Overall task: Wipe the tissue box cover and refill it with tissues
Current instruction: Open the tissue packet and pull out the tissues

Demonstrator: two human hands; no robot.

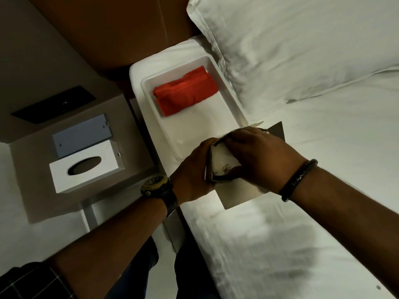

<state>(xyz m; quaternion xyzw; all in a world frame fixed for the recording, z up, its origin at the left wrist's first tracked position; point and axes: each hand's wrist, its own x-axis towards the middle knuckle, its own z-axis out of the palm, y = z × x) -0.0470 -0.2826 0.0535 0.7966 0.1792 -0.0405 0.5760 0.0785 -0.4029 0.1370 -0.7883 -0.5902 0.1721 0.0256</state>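
The white tissue box cover [86, 169] with an oval slot stands on the bedside table at left, apart from both hands. Over the bed's edge, my left hand [194, 175] and my right hand [261, 156] both grip a stack of white tissues [222, 162] in a grey wrapper or sleeve [239, 195] whose flat corners stick out below and above the hands. The red folded cloth [185, 90] lies in a white tray [228, 100] on the bed just beyond the hands.
A flat grey-blue panel [83, 134] lies behind the cover on the bedside table [133, 145]. A dark switch plate [54, 104] sits on the wall. A large white pillow [291, 44] fills the upper right; white bedding [302, 234] spreads below.
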